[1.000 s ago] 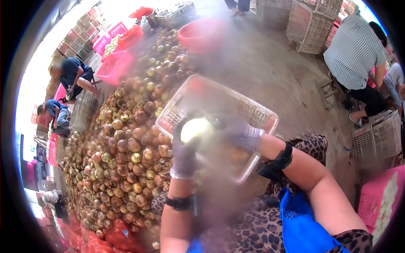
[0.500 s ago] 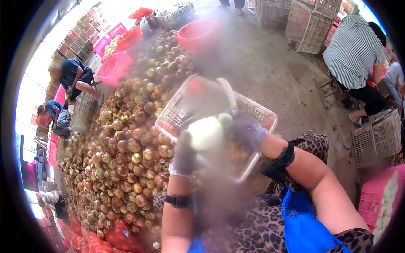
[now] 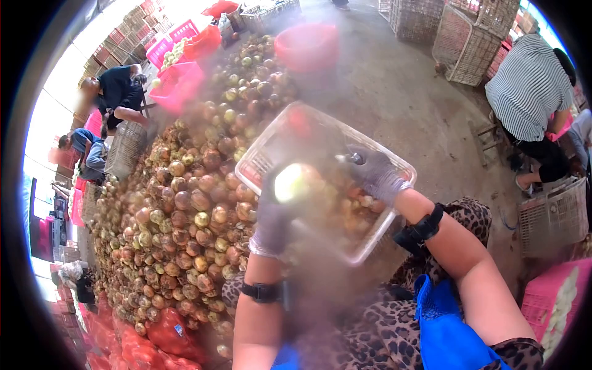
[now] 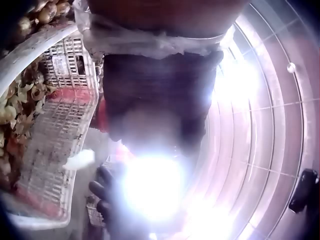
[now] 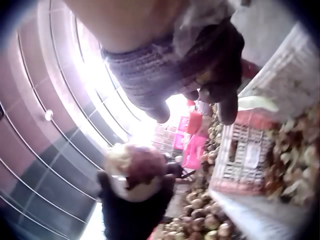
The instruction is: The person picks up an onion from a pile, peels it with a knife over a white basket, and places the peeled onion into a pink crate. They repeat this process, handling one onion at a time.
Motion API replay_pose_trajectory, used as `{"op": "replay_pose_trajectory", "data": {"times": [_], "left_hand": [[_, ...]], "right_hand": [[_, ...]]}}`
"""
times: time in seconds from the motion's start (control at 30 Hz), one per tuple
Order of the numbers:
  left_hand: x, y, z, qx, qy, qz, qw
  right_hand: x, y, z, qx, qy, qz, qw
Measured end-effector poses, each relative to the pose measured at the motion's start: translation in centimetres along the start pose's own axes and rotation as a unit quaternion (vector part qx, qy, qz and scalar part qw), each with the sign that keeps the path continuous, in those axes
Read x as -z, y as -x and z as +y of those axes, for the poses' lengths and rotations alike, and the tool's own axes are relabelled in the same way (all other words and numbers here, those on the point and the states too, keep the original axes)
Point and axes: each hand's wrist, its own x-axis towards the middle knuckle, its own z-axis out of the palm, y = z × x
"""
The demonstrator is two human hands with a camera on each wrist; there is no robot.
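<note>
A gloved left hand (image 3: 272, 213) grips a pale, shiny onion (image 3: 297, 183) above a white plastic basket (image 3: 404, 169). The left wrist view shows this onion (image 4: 152, 187) as a white glare below the dark glove (image 4: 157, 100). Reddish-brown skin remains on one side of the onion (image 5: 137, 170) in the right wrist view, where the left hand (image 5: 135, 212) cups it from below. Apart from the onion, to its right, the right hand (image 3: 375, 174) has curled fingers round a small dark tool (image 3: 354, 158). A pale strip (image 5: 257, 103) shows over the basket (image 5: 242, 187).
Peelings and onion pieces (image 3: 364, 206) lie in the basket. A large heap of unpeeled onions (image 3: 185, 228) spreads to the left, with red net bags (image 3: 172, 339) below it. Pink crates (image 3: 179, 86) and a red tub (image 3: 307, 46) stand beyond. Other people sit or bend at both sides.
The right hand has drawn away from the onion toward the basket's right side. The long pale strip raised above the onion half a second ago has left that spot. The head view has shifted slightly.
</note>
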Motion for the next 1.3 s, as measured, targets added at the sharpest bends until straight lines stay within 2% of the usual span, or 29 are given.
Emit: {"op": "replay_pose_trajectory", "data": {"times": [0.03, 0.1, 0.17, 0.2, 0.27, 0.3, 0.37, 0.53, 0.57, 0.6, 0.67, 0.7, 0.77, 0.8, 0.83, 0.87, 0.9, 1.0, 1.03, 1.1, 1.13, 1.17, 1.23, 1.3], "left_hand": [[0.2, -0.4, -0.8, 0.026, 0.02, 0.002, 0.999], [0.5, -0.8, -2.4, -0.057, -0.161, 0.004, 0.985], [0.0, -0.9, -3.4, -0.119, -0.252, 0.0, 0.96], [-0.4, -1.0, -3.6, -0.149, -0.296, 0.002, 0.944], [-1.0, -1.0, -3.2, -0.199, -0.28, -0.024, 0.939], [-1.5, -0.9, -2.7, -0.231, -0.272, -0.036, 0.934], [-1.2, -0.9, -2.7, -0.222, -0.282, -0.041, 0.932], [-1.8, -0.5, -1.6, -0.206, -0.26, -0.076, 0.94], [-1.8, -0.5, -1.3, -0.204, -0.261, -0.081, 0.94], [-1.7, -0.5, -1.1, -0.202, -0.263, -0.086, 0.939], [-0.9, -0.1, -1.2, -0.143, -0.208, -0.093, 0.963], [-0.7, 0.0, -1.1, -0.102, -0.167, -0.091, 0.977], [-0.5, 0.1, -0.6, -0.009, -0.068, -0.068, 0.995], [-0.3, 0.2, -0.3, 0.042, -0.01, -0.049, 0.998], [-0.2, 0.0, -0.2, 0.042, 0.039, -0.05, 0.997], [-0.3, -0.1, 0.4, 0.055, 0.1, -0.075, 0.991], [0.2, -0.3, 0.3, 0.069, 0.114, -0.06, 0.989], [2.1, -0.7, -3.1, 0.131, 0.205, -0.013, 0.97], [2.3, -0.6, -3.5, 0.154, 0.243, 0.007, 0.958], [2.4, -0.4, -3.3, 0.146, 0.295, 0.007, 0.944], [2.0, -0.4, -2.5, 0.141, 0.319, 0.005, 0.937], [1.3, 0.1, -1.3, 0.138, 0.362, 0.03, 0.921], [1.5, 0.1, -1.0, 0.121, 0.344, 0.007, 0.931], [1.6, 0.0, -1.3, 0.112, 0.296, 0.007, 0.949]], "right_hand": [[0.0, 0.5, -1.1, -0.002, -0.052, -0.016, 0.999], [0.4, 1.9, -3.9, -0.065, -0.117, -0.109, 0.985], [-0.4, 2.5, -3.2, 0.0, -0.159, -0.114, 0.981], [-0.8, 2.3, -2.6, 0.017, -0.122, -0.112, 0.986], [-1.5, 1.8, -1.6, 0.051, -0.045, -0.106, 0.992], [-1.8, 2.0, -1.7, 0.08, -0.061, -0.095, 0.99], [-2.2, 2.3, -1.7, 0.115, -0.089, -0.079, 0.986], [-2.2, 3.0, -1.7, 0.135, -0.204, -0.073, 0.967], [-2.4, 2.8, -0.9, 0.172, -0.074, -0.043, 0.981], [-2.6, 2.3, -0.3, 0.206, 0.058, -0.011, 0.977], [-2.4, 1.8, 0.7, 0.191, 0.263, -0.021, 0.945], [-1.8, 1.8, -0.3, 0.143, 0.335, -0.061, 0.929], [-1.3, 1.7, -1.0, 0.106, 0.256, -0.081, 0.958], [-0.6, 2.1, -1.1, 0.11, 0.099, -0.062, 0.987], [-0.5, 2.2, -1.4, 0.071, -0.015, -0.052, 0.996], [-0.3, 2.3, -1.9, 0.037, -0.131, -0.034, 0.99], [0.3, 2.8, -3.9, -0.036, -0.199, -0.024, 0.979], [1.8, 1.6, -2.4, -0.013, -0.082, -0.058, 0.995], [1.9, 0.3, -0.7, 0.069, 0.049, -0.086, 0.993], [1.5, -0.4, 0.9, 0.096, 0.176, -0.082, 0.976], [1.3, 0.5, -1.7, 0.043, 0.173, -0.054, 0.983], [0.9, 0.6, -2.0, 0.01, 0.162, -0.035, 0.986], [-0.1, 0.2, -1.4, -0.033, 0.133, -0.005, 0.991], [-0.9, 0.7, -0.8, -0.054, 0.015, -0.022, 0.998]]}}
